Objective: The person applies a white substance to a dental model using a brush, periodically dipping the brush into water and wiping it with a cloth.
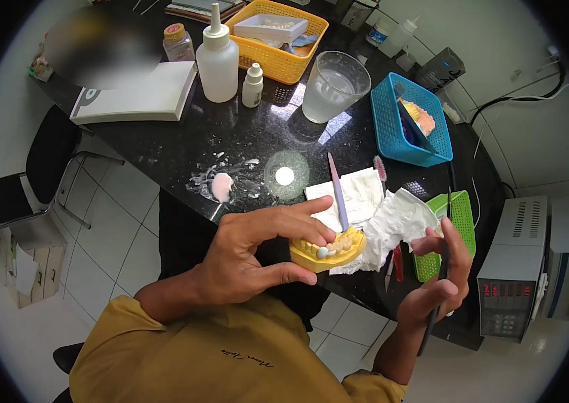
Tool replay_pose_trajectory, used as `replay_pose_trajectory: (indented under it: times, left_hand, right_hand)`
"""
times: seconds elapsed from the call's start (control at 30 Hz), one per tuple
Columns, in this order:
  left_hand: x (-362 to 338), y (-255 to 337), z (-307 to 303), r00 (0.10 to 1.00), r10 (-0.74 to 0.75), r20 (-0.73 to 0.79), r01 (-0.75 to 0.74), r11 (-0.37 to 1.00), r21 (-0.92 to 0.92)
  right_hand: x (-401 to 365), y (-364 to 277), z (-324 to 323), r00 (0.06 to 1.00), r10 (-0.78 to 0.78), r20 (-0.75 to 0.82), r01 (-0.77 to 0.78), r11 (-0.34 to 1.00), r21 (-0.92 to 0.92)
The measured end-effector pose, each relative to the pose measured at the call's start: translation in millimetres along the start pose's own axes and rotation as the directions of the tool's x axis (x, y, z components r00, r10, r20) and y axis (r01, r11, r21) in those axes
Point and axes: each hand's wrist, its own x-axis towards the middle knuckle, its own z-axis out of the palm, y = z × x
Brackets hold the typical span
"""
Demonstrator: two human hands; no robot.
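My left hand (257, 245) grips a yellow dental model (318, 256) by its left side, thumb below and fingers on top. The model has a row of teeth, one of them bluish white. My right hand (440, 275) holds a thin dark brush-like tool (444, 252), tip up, to the right of the model and apart from it. Just behind the model lie a purple-and-pink tool (338, 191) and white tissue (402, 218). A glass disc with a white centre (285, 176) and a pink powdery heap (222, 185) are on the black table (156, 151).
Behind stand a squeeze bottle (218, 67), a small bottle (253, 87), a glass of cloudy liquid (333, 91) and a yellow basket (277, 60). At the right are a blue basket (425, 154), a green basket (464, 225) and a grey device (509, 269).
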Motion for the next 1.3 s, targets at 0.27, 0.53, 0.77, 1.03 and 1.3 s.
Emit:
replay_pose_trajectory:
  times: [0.27, 0.53, 0.77, 1.03, 1.3]
  left_hand:
    - [-9.0, 4.2, -13.5, 0.99, -0.079, -0.115, 0.067, 0.992, -0.106]
    - [-13.6, 11.1, -47.5, 0.968, 0.035, -0.249, -0.024, 0.998, 0.05]
    - [-15.4, 9.3, -61.6, 0.944, 0.077, -0.322, -0.04, 0.992, 0.12]
    - [-17.4, 15.6, -61.5, 0.941, -0.023, -0.338, 0.061, 0.993, 0.101]
    - [-17.2, 12.3, -45.3, 0.949, 0.045, -0.311, 0.035, 0.969, 0.246]
  right_hand:
    - [60.8, -25.4, 15.4, 1.0, 0.016, -0.006, -0.016, 0.995, 0.095]
    - [147.6, -20.7, 61.4, 0.969, 0.106, 0.224, -0.123, 0.991, 0.06]
    - [157.9, -8.3, 92.3, 0.965, 0.015, 0.262, 0.028, 0.987, -0.159]
    - [61.2, -21.2, 30.6, 0.991, 0.02, 0.134, 0.009, 0.976, -0.218]
    - [-18.0, -4.1, 27.6, 0.97, 0.147, 0.191, -0.09, 0.956, -0.279]
